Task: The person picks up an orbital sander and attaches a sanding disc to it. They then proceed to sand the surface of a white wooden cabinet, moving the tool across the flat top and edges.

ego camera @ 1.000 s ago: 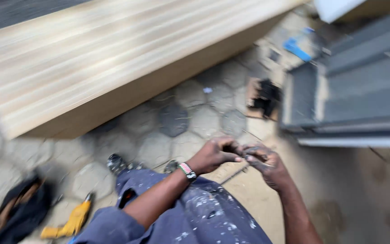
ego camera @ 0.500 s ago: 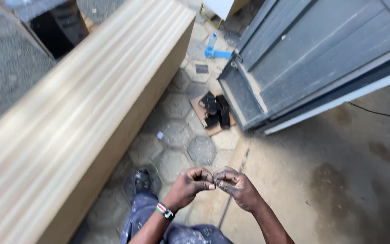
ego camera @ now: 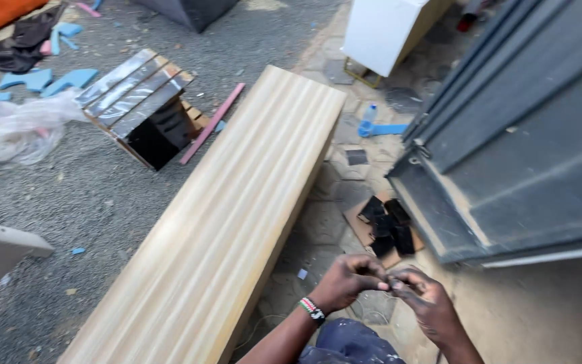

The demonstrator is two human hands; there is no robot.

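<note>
Seen from above, two hands meet fingertip to fingertip just right of the near end of a long pale wooden box (ego camera: 230,222). The left hand (ego camera: 348,282), with a beaded wristband (ego camera: 312,309), and the right hand (ego camera: 424,302) each pinch closed on something tiny (ego camera: 386,286) between them; it is too small to tell its kind or which way it points. The wooden box runs lengthwise away from the person. Right of it, on hexagonal paving, a cardboard piece (ego camera: 385,229) carries black blocks. Beyond that lie a blue bottle (ego camera: 369,116) and a white cabinet (ego camera: 389,30). Left of the box stands a slatted crate (ego camera: 139,104) near crumpled clear plastic (ego camera: 18,131).
</note>
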